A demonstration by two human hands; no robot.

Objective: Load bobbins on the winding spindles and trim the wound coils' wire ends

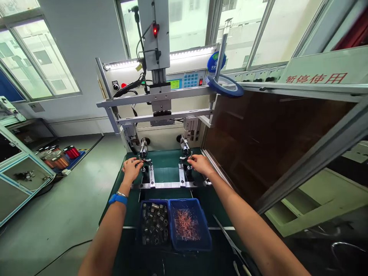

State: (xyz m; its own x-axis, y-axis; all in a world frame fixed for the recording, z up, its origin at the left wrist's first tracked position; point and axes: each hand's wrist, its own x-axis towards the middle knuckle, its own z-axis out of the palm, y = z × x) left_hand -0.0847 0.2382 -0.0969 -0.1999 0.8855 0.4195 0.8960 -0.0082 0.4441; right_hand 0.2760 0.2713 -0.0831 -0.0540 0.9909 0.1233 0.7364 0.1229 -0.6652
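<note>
My left hand [132, 168] is at the left station of a winding machine [161, 96], thumb and fingers closed together beside the left metal bracket [151, 174]. Whatever those fingers hold is too small to make out. At the right station, my right hand [200, 164] pinches a small upright metal pin [191, 155] next to the right bracket [182, 174]. Just behind the hands are two chrome spindles, a left one [144, 147] and a right one [184, 145]. A metal crossbar [166, 185] joins the brackets.
In front of the machine, a blue bin [140, 226] holds dark metal cylinders; another blue bin [207, 234] holds copper wire scraps. Scissors [230, 239] lie right of the bins, under my right forearm. A brown panel [247, 142] borders the right side. Wire spools [71, 152] stand at far left.
</note>
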